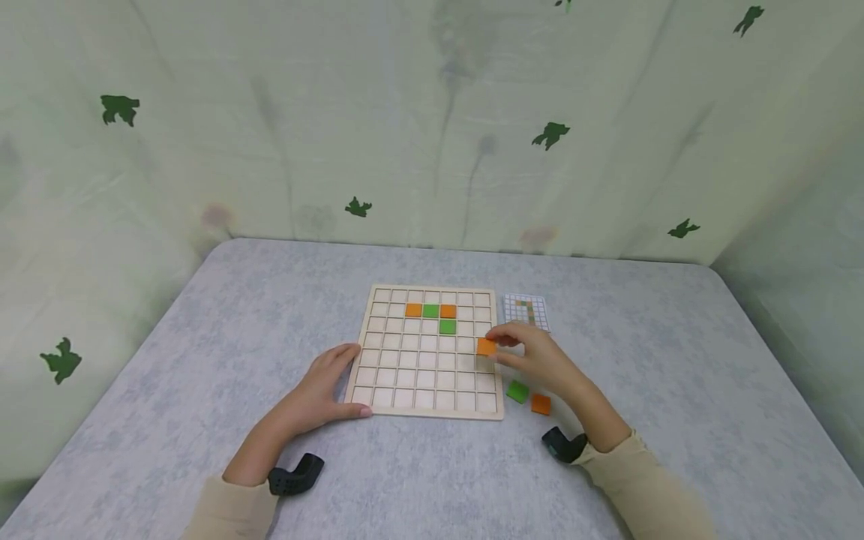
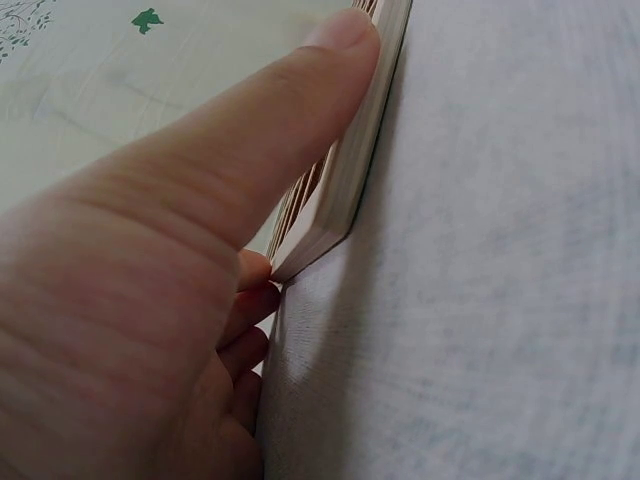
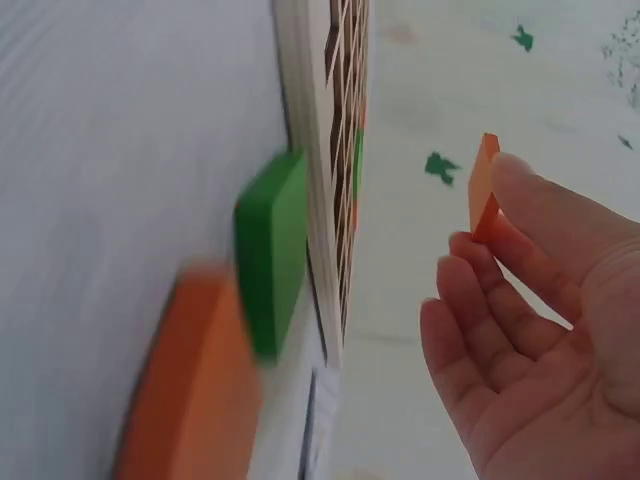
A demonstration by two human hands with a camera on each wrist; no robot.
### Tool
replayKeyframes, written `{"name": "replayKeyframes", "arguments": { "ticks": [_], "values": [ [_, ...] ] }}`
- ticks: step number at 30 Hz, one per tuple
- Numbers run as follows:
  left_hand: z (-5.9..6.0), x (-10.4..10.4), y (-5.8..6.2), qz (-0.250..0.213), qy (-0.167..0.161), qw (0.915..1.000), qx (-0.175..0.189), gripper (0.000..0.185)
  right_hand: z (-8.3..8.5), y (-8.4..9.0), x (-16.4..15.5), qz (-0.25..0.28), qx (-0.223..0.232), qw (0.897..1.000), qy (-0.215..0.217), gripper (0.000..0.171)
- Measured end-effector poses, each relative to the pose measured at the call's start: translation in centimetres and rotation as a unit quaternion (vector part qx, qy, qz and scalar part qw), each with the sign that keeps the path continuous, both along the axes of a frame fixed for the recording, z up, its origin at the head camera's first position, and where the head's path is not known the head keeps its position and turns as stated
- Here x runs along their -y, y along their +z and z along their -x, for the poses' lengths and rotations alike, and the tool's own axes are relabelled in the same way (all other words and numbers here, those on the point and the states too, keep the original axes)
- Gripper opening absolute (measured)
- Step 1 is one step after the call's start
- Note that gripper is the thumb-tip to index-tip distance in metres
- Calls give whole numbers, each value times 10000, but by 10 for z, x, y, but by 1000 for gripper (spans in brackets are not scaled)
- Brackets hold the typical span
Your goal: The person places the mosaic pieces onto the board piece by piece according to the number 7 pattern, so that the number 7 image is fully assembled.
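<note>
Right hand (image 1: 540, 358): pinches orange tile (image 1: 486, 346) over right edge of grid board (image 1: 432, 352); lower flat, square to its cell. Left hand (image 1: 331, 386): flat-fingered, steadies board's near-left corner on counter (image 1: 202, 337)

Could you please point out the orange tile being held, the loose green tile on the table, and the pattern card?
orange tile (image 1: 486, 346), head view, middle of its top face.
loose green tile (image 1: 517, 391), head view, centre of its top face.
pattern card (image 1: 526, 311), head view, middle of the printed grid.
</note>
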State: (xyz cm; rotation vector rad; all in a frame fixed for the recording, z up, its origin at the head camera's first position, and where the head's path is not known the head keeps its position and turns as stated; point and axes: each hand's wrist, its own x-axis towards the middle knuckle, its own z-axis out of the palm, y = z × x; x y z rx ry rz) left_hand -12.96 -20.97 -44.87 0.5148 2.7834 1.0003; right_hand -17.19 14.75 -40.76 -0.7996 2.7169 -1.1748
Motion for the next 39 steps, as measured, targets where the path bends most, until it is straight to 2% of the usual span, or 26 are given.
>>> {"name": "replayKeyframes", "arguments": {
  "ticks": [9, 14, 19, 25, 29, 33, 36, 39],
  "values": [
    [-1, 0, 1, -32, -4, 10000, -18, 108, 11, -13, 39, 521, -44, 9986, 125, 26],
    [-1, 0, 1, -31, 6, 10000, 13, 108, 19, -27, 51, 361, -251, 9990, -87, 24],
    [-1, 0, 1, -20, 12, 10000, -1, 108, 23, -34, 59, 214, -258, 9992, -229, 21],
    [0, 0, 0, -23, 17, 10000, -8, 109, 23, -30, 63, 31, -2, 9995, -321, 19],
    [-1, 0, 1, -41, -12, 10000, -13, 108, 24, -25, 59, 61, 232, 9996, -178, 27],
    [-1, 0, 3, -55, -21, 10000, -1, 108, 22, -15, 49, 310, 390, 9986, -163, 37],
    [-2, 0, 3, -41, -13, 10000, -7, 108, 16, -6, 39, 384, 324, 9983, -280, 41],
    [-1, 0, 3, 8, -3, 10000, -33, 108, 7, 2, 27, 218, 200, 9989, -370, 45]
  ]
}}
